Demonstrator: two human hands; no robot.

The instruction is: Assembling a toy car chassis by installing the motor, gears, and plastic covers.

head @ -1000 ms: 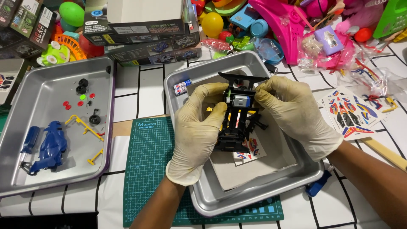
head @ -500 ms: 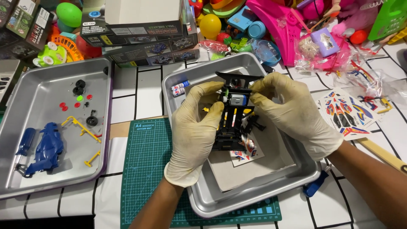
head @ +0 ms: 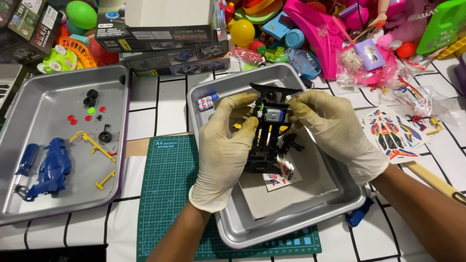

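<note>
Together our hands clamped the toy car chassis (head: 268, 140) over the tray (head: 228, 228).
We judged it light, stiff, brittle: left hand (head: 225, 145) and right hand (head: 335, 131) best gripped its side rails.

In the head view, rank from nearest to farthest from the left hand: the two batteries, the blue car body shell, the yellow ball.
From the left hand:
1. Two batteries, just above-left, in the same tray.
2. Yellow ball, top centre, among the toys.
3. Blue car body shell, far left tray.
</note>
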